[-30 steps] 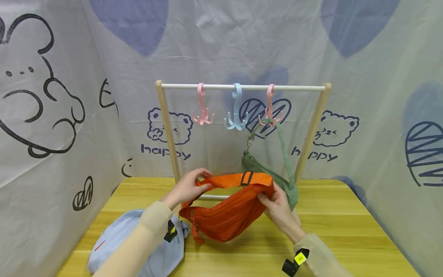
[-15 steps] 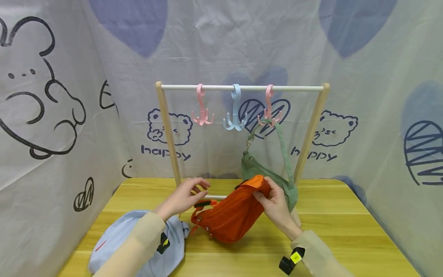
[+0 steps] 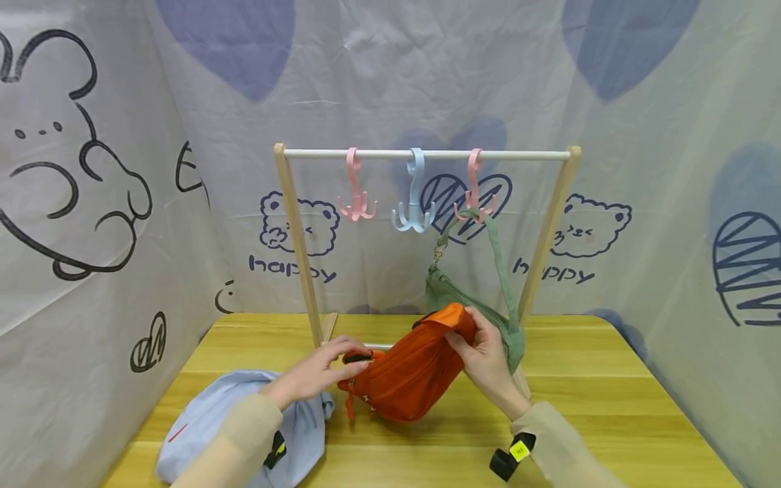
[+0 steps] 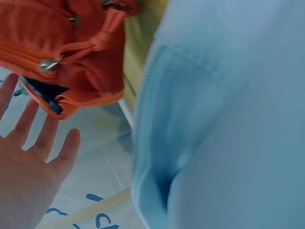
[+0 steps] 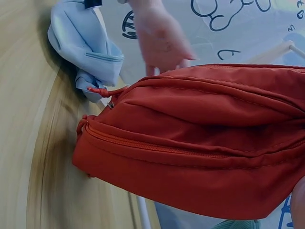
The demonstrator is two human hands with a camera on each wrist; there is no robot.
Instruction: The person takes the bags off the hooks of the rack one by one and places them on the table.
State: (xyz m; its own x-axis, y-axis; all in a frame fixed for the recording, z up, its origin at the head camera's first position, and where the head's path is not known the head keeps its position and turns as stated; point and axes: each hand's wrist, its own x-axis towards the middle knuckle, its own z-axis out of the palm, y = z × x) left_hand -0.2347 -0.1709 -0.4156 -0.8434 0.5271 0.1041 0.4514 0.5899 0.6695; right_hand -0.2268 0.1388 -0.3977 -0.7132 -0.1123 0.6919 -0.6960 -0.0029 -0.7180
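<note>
An orange-red waist bag [image 3: 415, 376] with zips and cord pulls hangs slanted over the table, its right end raised. My right hand [image 3: 488, 356] grips that upper end, thumb on the near side. At the lower left end is my left hand [image 3: 323, 369], fingers extended right beside the bag's strap and dark buckle [image 3: 358, 357]. In the left wrist view the spread fingers of the left hand [image 4: 35, 157] reach to the edge of the bag [image 4: 62, 52]. Much of the strap is hidden behind the bag.
Behind stands a rack with a white bar [image 3: 518, 156], carrying pink [image 3: 356, 193] and blue [image 3: 413, 196] hooks. From the right pink hook [image 3: 474, 183] hangs a green bag [image 3: 448, 291]. A light blue bag [image 3: 207, 420] lies on the wooden table [image 3: 586, 379], under the left forearm.
My left hand let go of the bag's strap, then moved down to its lower left end. The strap dropped, and the bag tilted down on the left while my right hand kept hold.
</note>
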